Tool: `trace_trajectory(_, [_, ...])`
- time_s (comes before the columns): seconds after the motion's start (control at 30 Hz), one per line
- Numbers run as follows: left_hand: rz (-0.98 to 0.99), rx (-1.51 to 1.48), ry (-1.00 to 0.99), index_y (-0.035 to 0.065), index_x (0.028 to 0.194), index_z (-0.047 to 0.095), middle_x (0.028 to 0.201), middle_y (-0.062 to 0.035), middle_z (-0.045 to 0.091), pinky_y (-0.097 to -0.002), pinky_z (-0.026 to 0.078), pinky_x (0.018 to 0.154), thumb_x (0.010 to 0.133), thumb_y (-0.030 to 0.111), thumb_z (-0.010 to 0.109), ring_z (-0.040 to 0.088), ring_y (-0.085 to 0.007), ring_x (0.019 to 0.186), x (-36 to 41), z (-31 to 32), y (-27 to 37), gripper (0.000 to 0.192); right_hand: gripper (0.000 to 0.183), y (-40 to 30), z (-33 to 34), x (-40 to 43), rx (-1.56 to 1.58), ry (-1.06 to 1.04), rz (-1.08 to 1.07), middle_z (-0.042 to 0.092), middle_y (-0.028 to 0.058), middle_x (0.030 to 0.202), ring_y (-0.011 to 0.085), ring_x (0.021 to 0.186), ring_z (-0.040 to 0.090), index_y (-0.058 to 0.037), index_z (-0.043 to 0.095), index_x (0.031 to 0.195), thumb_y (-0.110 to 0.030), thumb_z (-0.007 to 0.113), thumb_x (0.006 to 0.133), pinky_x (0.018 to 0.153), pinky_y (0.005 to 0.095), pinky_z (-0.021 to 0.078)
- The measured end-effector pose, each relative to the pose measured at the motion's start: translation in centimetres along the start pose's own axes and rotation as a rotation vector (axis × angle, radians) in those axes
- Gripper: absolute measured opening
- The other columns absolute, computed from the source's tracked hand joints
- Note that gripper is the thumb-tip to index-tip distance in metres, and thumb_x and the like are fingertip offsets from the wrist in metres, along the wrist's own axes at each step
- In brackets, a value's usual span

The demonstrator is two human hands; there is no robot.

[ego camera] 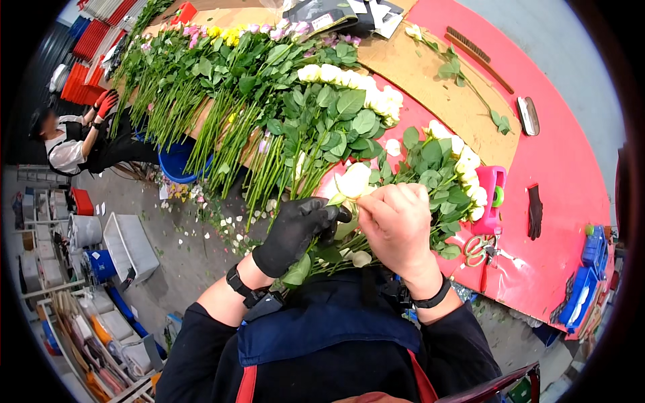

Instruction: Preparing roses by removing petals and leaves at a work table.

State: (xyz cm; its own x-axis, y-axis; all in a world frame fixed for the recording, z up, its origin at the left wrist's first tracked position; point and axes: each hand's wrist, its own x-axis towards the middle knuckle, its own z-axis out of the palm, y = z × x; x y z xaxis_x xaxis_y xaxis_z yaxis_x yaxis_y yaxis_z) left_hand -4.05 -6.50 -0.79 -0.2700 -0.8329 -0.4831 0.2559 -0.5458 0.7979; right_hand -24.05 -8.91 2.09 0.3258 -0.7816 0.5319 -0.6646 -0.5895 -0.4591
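Observation:
My left hand [298, 231], in a black glove, is closed around the stem of a white rose just below its bloom. The cream-white rose head [354, 180] stands above the fingers, and green leaves [297, 272] stick out under the glove. My right hand [398, 221] is bare; its thumb and forefinger pinch the base of the bloom, at an outer petal or sepal. Loose white petals [361, 259] lie beneath my hands. White roses [370, 90] lie in a row beyond my left hand, and more white roses [466, 166] lie beyond my right.
Pink and yellow roses [227, 35] line the table's far left. To the right are a pink tape dispenser [489, 201], scissors [476, 250], a black glove [534, 211], a brush [478, 58] and a single rose [456, 70]. A co-worker [70, 141] stands left, near a blue bucket [182, 160].

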Motion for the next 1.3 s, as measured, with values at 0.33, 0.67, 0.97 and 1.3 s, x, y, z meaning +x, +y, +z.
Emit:
trace_trajectory(0.33, [0.029,-0.028,0.014,-0.0038,0.102,0.067,0.075,-0.0023,0.061,-0.0258,0.045,0.060,0.094,0.016,0.061,0.057,-0.0104,0.064,-0.3,0.1,0.0,0.022,0.021,-0.8,-0.1,0.0,0.065,-0.043,0.062,0.058,0.0018,0.083,0.0229,0.076,0.053,-0.0102,0.067,0.086,-0.004,0.073,0.067,0.073,0.0363,0.0371])
trace_trajectory(0.67, [0.039,0.068,0.037,-0.0039,0.097,0.066,0.080,-0.0029,0.064,-0.0252,0.046,0.063,0.091,0.009,0.061,0.058,-0.0091,0.067,-0.7,0.4,1.3,0.015,0.015,-0.5,1.2,-0.4,0.059,0.070,0.023,0.060,0.0012,0.083,0.0225,0.076,0.056,-0.0096,0.064,0.080,-0.005,0.072,0.068,0.077,0.0374,0.0395])
trace_trajectory(0.97, [0.079,-0.066,0.047,-0.0014,0.092,0.067,0.075,-0.0032,0.063,-0.0269,0.044,0.060,0.094,0.016,0.060,0.055,-0.0108,0.064,-0.8,-0.2,0.0,0.018,0.021,-2.2,2.3,-0.5,-0.067,0.100,0.008,0.059,0.0010,0.081,0.0232,0.075,0.055,-0.0108,0.060,0.083,-0.005,0.070,0.065,0.076,0.0386,0.0395])
trace_trajectory(1.3, [0.128,0.011,-0.036,-0.0045,0.105,0.068,0.078,-0.0061,0.065,-0.0267,0.044,0.067,0.099,0.027,0.052,0.057,-0.0116,0.070,-1.6,-3.0,1.1,0.035,0.021,-2.7,1.3,-1.4,0.154,0.060,0.045,0.061,0.0003,0.081,0.0231,0.075,0.056,-0.0101,0.062,0.081,-0.003,0.074,0.066,0.072,0.0364,0.0391])
